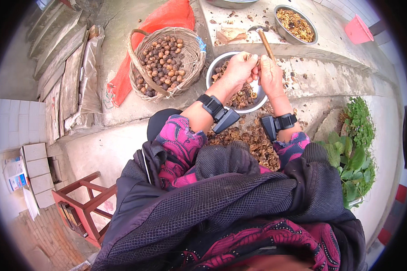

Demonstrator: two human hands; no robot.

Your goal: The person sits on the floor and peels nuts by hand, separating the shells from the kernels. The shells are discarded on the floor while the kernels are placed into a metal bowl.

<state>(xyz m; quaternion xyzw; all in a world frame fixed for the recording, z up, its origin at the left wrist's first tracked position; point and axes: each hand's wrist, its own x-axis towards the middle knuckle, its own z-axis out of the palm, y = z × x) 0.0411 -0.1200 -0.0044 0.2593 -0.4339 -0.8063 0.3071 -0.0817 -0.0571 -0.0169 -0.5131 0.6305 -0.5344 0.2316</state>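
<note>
My left hand point(240, 69) and my right hand point(270, 75) meet above a metal bowl point(211, 76). Between the pinched fingertips of both is a small walnut piece point(258, 61), mostly hidden by the fingers. Walnuts and cracked shells point(241, 97) lie in the bowl, and part of its bare bottom shows at the right. Just beyond my right hand a hammer point(266, 42) rests with its head on the concrete ledge, its wooden handle running down behind my fingers. Left of the bowl stands a wicker basket point(194, 62) holding many whole walnuts point(162, 64).
Walnut kernels fill a second metal bowl point(295, 27) on the ledge point(312, 56). A red mesh sack point(171, 15) lies under the basket. Shells point(257, 145) litter the ground before me. Potted green plants point(354, 159) stand right, a red wooden stool point(84, 203) left, a pink bucket point(358, 30) far right.
</note>
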